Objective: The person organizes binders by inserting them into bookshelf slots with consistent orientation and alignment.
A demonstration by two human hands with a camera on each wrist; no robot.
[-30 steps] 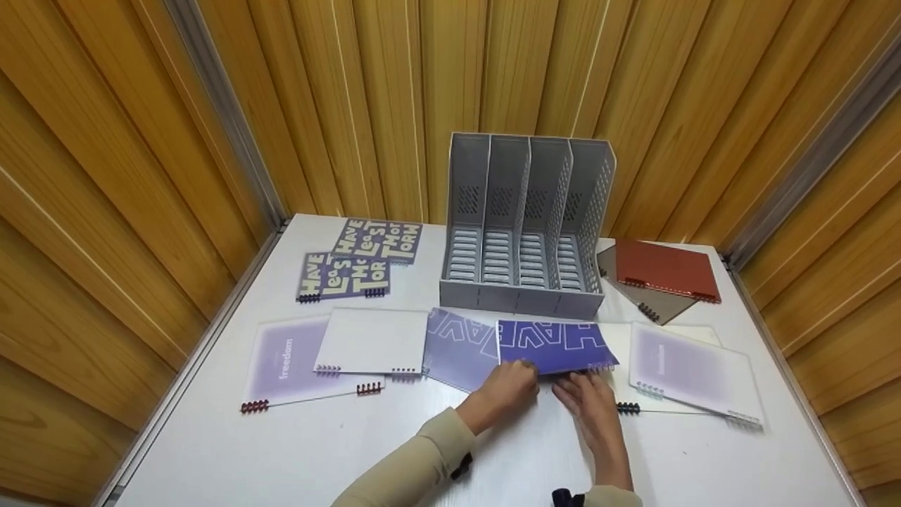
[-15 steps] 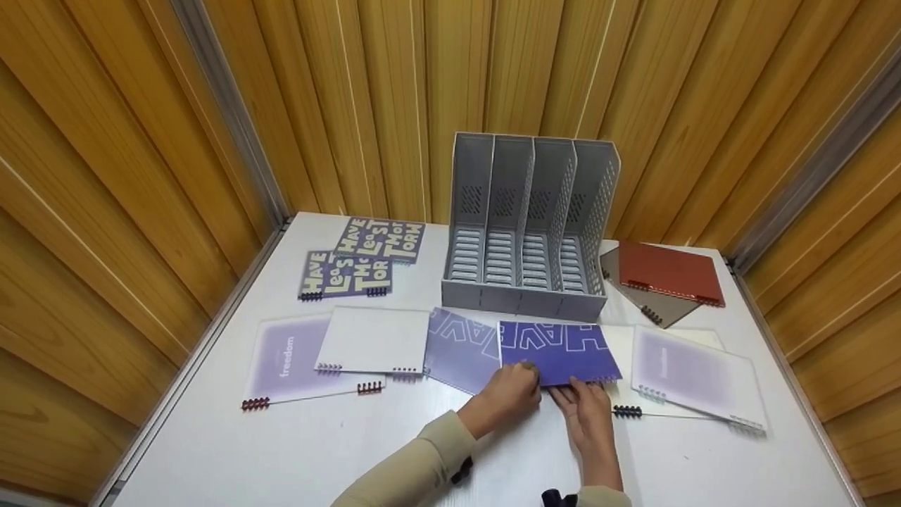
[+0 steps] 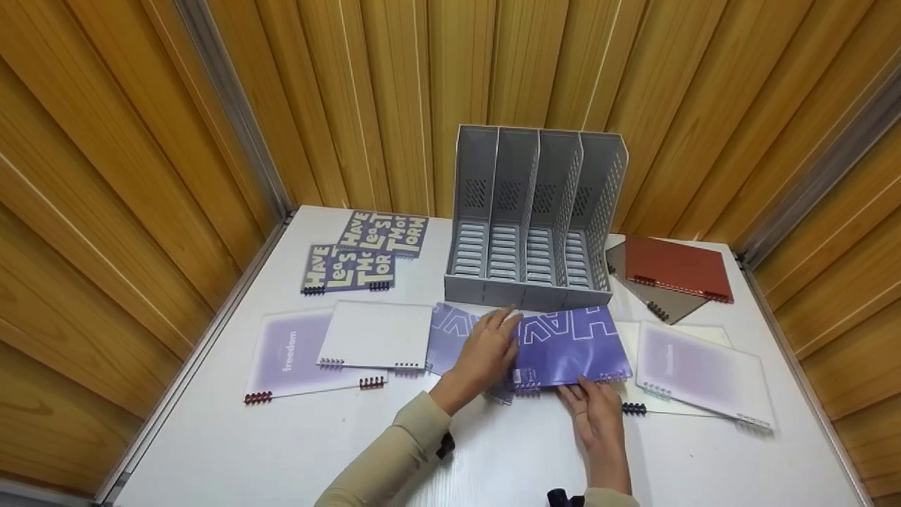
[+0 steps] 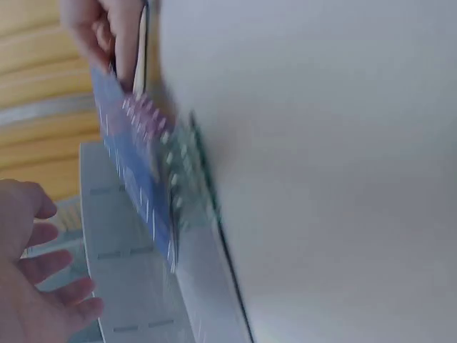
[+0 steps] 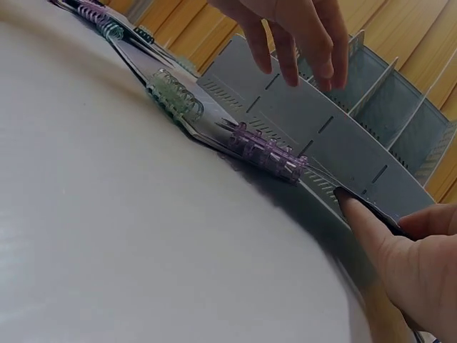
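My right hand (image 3: 598, 414) pinches the near edge of a dark purple spiral notebook (image 3: 574, 355), its thumb on top. The right wrist view shows this edge raised off the table beside purple binding rings (image 5: 268, 153). My left hand (image 3: 479, 358) hovers at the notebook's left side, fingers apart and holding nothing; the left wrist view also shows the hand (image 4: 36, 264) clear of the cover. Beneath that hand lies a paler purple spiral notebook (image 3: 447, 341), partly hidden by it and by the dark one.
A grey four-slot file rack (image 3: 528, 292) stands behind the hands. To the left lie a white notebook (image 3: 376, 334), a "freedom" notebook (image 3: 281, 359) and two lettered notebooks (image 3: 348, 271). On the right are a red notebook (image 3: 679, 267) and a pale lilac notebook (image 3: 693, 366).
My left hand has let go of the dark purple notebook's near edge and moved up and left, its fingers opening. The right hand keeps its pinch, and the notebook has turned slightly.
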